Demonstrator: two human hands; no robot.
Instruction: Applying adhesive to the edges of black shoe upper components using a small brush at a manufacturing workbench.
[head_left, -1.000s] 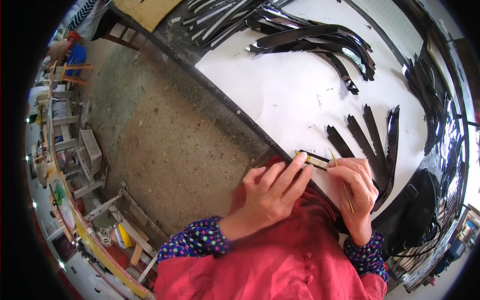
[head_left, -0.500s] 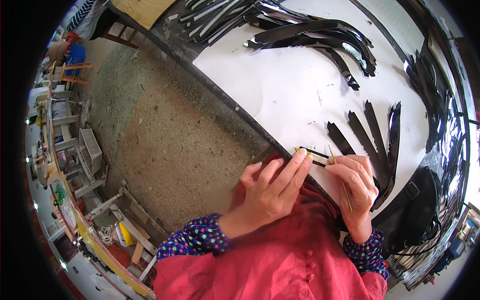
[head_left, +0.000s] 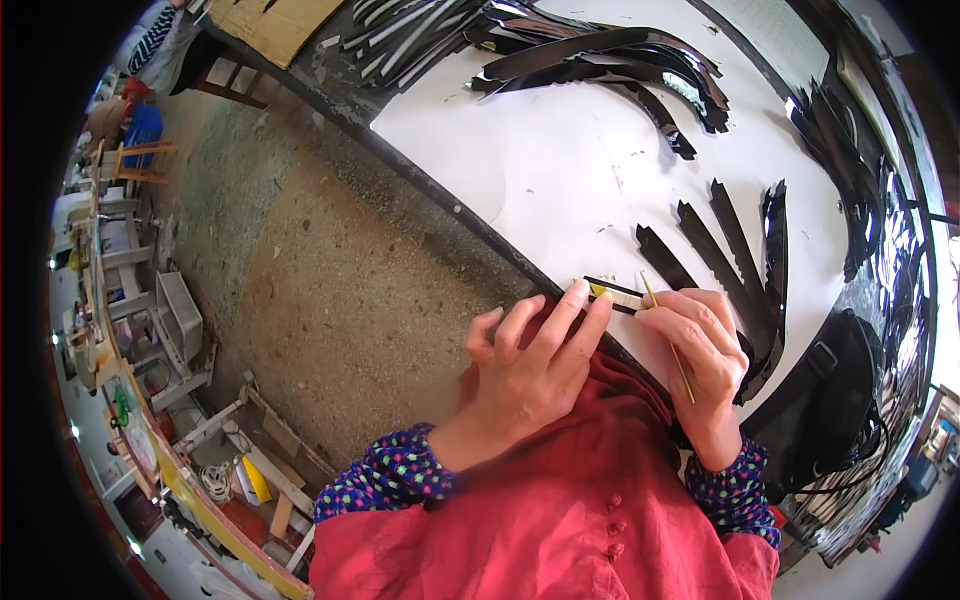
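Observation:
A short strip with a pale middle and black edges lies at the table's near edge, a small yellow piece on its left end. My left hand has two fingertips closed on that end beside the yellow piece, the other fingers half bent and apart. Pinched in my right hand is a thin, yellowish stick, slanting, its upper tip above the strip; whether it is a brush I cannot tell. These fingers also touch the strip's right end. Beyond my right hand, several notched black strips fan out.
The white tabletop has a dark border. A pile of curved black strips and a bundle of narrower strips lie at its far side. More black strips and a black bag are on the right. A wooden stool stands on the floor.
Both hands, the strip and the stick stay together near the table's edge. My left fingertips have spread slightly, showing more of the yellow piece. The whole view has shifted a little.

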